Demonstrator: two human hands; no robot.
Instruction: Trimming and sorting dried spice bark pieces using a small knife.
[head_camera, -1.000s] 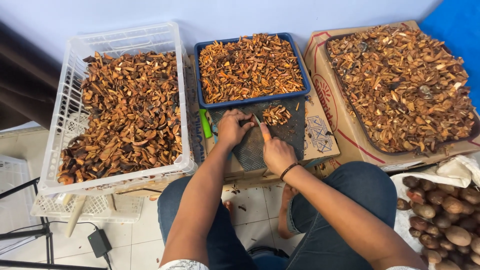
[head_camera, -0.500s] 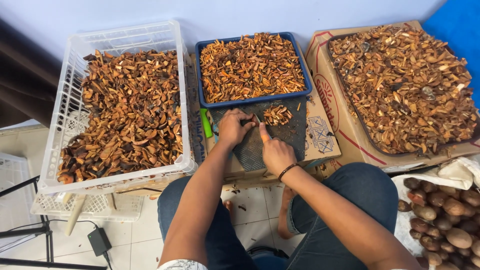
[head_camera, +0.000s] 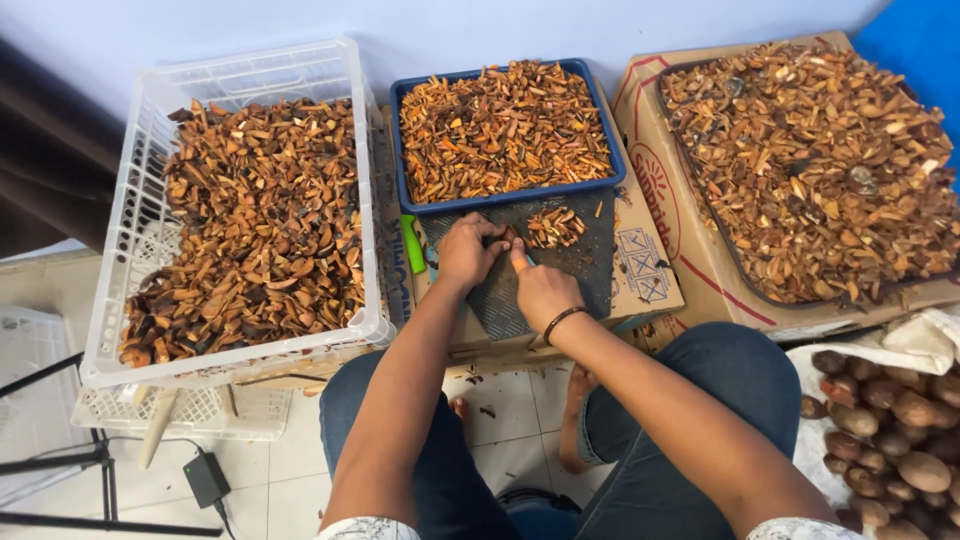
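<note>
My left hand (head_camera: 468, 250) pinches a small brown piece down on a dark textured cutting mat (head_camera: 590, 270). My right hand (head_camera: 543, 290) is closed round a small knife, forefinger stretched along the blade, which meets the piece between the two hands. The blade is mostly hidden by my fingers. A little pile of orange-brown cut slivers (head_camera: 553, 227) lies on the mat just beyond my right hand. Behind the mat stands a blue tray (head_camera: 612, 180) heaped with the same slivers.
A white plastic crate (head_camera: 140, 220) of brown shells stands at the left and a cardboard box (head_camera: 650, 120) of chips at the right. A green-handled tool (head_camera: 412, 245) lies beside the mat. Whole brown nuts (head_camera: 900, 420) fill a sack at lower right. A power adapter (head_camera: 207, 478) lies on the floor.
My right hand has drawn closer to the left hand, bringing the blade down onto the held piece. The left hand has stayed in place.
</note>
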